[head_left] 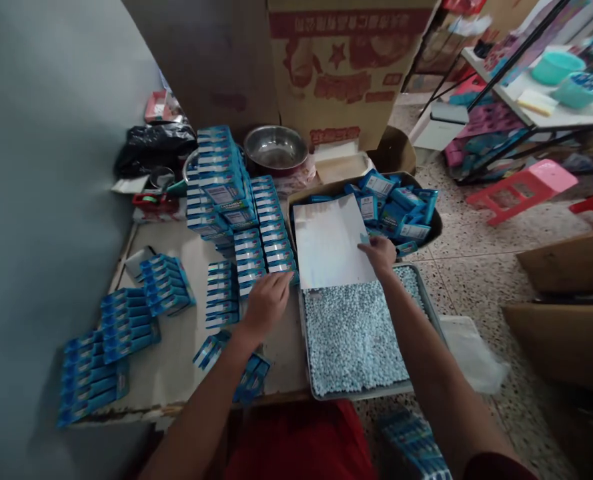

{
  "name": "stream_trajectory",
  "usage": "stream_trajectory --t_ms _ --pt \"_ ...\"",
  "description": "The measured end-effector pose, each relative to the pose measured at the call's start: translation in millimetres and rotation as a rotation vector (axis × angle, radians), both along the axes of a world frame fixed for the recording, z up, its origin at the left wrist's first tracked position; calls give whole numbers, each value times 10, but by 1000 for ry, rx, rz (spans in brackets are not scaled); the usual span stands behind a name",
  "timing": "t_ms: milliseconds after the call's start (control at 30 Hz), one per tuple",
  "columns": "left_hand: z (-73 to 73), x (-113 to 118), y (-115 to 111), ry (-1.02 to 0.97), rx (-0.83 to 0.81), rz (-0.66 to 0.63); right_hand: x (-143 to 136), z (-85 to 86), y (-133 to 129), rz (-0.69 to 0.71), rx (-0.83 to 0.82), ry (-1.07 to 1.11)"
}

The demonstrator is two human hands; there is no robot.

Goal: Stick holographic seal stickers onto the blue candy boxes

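My right hand (379, 254) grips the right edge of a white sheet of card or board (332, 243). The sheet lies over the near left part of a carton and the far edge of a metal tray (310, 373) full of small pale blue and white pellets (356, 340). My left hand (267, 301) is beside the near end of the rows of small blue boxes (276, 230), left of the sheet. Its fingers are pressed together; whatever they may hold is hidden.
Taller blue box stacks (219, 173) stand at the back left, and more boxes (91, 373) lie front left. Many filled packs (396, 207) fill the carton behind the tray. A metal bowl (276, 148) sits by a large cardboard box (346, 73). A pink stool (523, 190) stands right.
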State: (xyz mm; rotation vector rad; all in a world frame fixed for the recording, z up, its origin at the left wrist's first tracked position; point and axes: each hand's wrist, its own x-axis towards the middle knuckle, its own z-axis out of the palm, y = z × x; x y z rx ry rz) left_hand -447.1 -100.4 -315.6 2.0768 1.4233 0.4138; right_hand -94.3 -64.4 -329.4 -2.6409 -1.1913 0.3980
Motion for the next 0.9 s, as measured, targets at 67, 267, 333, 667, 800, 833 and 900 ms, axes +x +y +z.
stream_trajectory --t_ms 67,267,333,667,800,833,900 --pt "-66 452 366 -1 -6 -71 -15 60 25 4 -57 -58" --pt "-199 1098 770 22 -118 -48 39 -16 15 143 -158 -194" --pt "-211 1075 698 55 -88 -91 109 -68 -37 202 -150 -212" --pt "-197 1056 803 137 16 -182 187 89 -251 190 -38 -145" --pt "-240 1201 748 162 -41 -420 115 -53 -504 155 189 -98" --pt "-254 1225 689 172 -46 -492 99 -95 -613 157 243 -95" --pt "-275 1256 568 192 -41 -563 63 -166 -844 176 307 -82"
